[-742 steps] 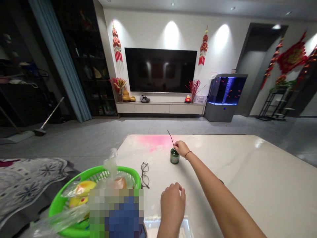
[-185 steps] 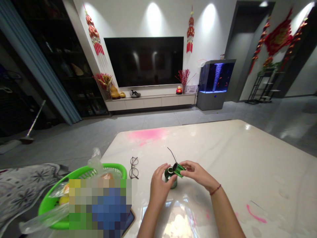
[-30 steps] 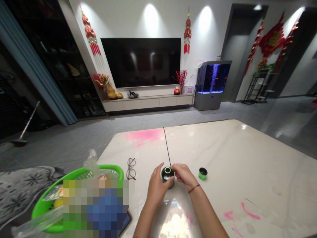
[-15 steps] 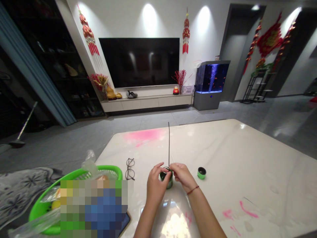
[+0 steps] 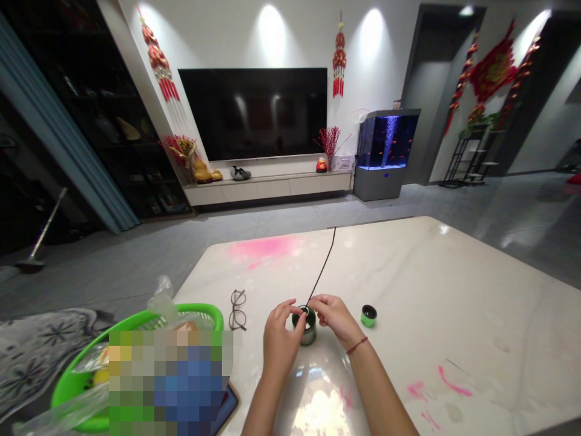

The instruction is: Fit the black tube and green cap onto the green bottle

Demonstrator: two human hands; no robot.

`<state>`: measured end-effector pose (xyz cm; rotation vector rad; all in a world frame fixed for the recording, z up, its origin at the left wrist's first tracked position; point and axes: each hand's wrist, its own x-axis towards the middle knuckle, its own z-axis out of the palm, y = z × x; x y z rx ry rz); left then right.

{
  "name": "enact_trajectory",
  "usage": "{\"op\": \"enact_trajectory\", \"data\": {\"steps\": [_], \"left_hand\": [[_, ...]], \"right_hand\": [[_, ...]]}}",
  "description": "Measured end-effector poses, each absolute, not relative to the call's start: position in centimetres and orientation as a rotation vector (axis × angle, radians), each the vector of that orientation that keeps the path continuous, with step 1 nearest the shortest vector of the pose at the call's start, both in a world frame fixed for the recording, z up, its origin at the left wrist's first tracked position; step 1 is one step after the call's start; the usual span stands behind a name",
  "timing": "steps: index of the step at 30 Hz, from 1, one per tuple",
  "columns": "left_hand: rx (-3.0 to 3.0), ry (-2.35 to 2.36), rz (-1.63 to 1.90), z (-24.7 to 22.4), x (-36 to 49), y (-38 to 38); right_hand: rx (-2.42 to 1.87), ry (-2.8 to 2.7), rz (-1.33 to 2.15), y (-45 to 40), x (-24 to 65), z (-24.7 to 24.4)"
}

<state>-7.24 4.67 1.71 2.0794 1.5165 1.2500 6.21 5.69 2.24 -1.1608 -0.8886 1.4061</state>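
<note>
A small dark green jar (image 5: 307,335) with an open, pale-rimmed mouth stands on the white stone tabletop (image 5: 431,290). My left hand (image 5: 279,339) curls around its left side, fingertips at the rim. My right hand (image 5: 331,315) sits just right of the mouth, its fingertips pinching a thin black cord (image 5: 323,271). The cord rises from the jar and leans away toward the far table edge. A round green lid (image 5: 369,315) with a dark top rests apart, to the right of my right hand.
Wire-rimmed glasses (image 5: 236,310) lie left of the jar. A bright green basket (image 5: 195,310) with plastic bags sits at the near left, partly behind a pixelated patch. The tabletop has pink stains and ends at a grey tiled floor.
The black cord has gone from standing nearly straight up to leaning right in a slight curve. Both hands stay at the jar, and the lid remains on the table.
</note>
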Motion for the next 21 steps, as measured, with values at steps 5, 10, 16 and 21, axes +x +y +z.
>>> {"op": "enact_trajectory", "data": {"steps": [5, 10, 16, 21], "left_hand": [[2.161, 1.536, 1.202, 1.9, -7.4, 4.6], [2.242, 1.544, 1.117, 1.8, -7.7, 4.7], [2.309, 1.553, 1.076, 1.8, -7.8, 4.8], [2.327, 1.549, 1.080, 1.8, -7.9, 4.7]], "right_hand": [[-1.096, -0.825, 1.348, 5.8, 7.1, 2.1], [-1.045, -0.731, 1.317, 5.8, 8.4, 2.3], [-1.006, -0.627, 1.249, 5.7, 10.5, 2.6], [-0.986, -0.563, 1.146, 5.6, 11.9, 2.8]]}}
